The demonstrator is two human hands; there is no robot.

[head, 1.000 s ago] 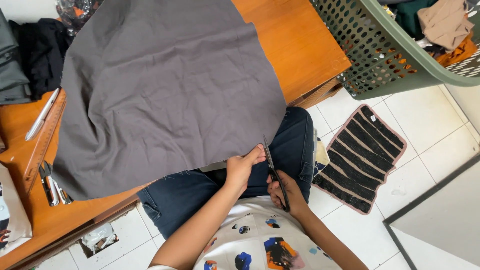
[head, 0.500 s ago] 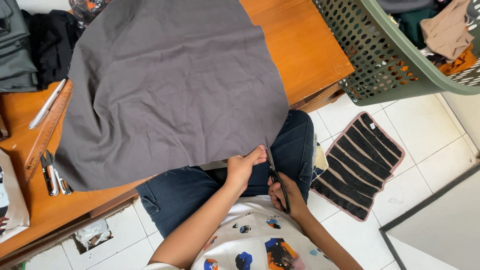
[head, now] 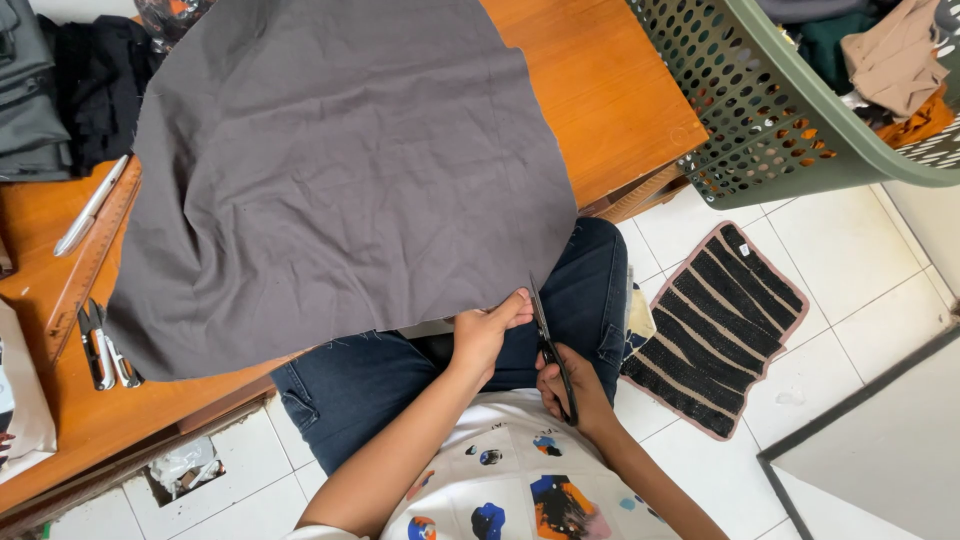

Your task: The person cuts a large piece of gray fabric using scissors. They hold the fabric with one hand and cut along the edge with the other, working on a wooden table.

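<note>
A white tiled floor (head: 850, 260) lies under us, with a striped mat (head: 715, 325) to one side and an orange wooden counter (head: 600, 90) ahead. Over that counter we have spread a large grey cloth (head: 340, 180), whose near edge hangs off toward our lap. Our left hand (head: 485, 330) pinches that near edge, its grip closed on the cloth just beside the cut line. Our right hand (head: 570, 385) is wrapped around the handles of black scissors (head: 548, 340), whose blades point up into the cloth's edge (whether they are parted we cannot tell, they are so thin here).

As we judge it, the cutting is at its very start: the blade tips sit at the hem and nearly the whole cloth ahead of them looks uncut.

On the counter's left side lie a wooden ruler (head: 90, 270), a silver pen (head: 90, 205) and small snips (head: 100, 345). A green laundry basket (head: 780, 110) full of clothes sits at the right.
</note>
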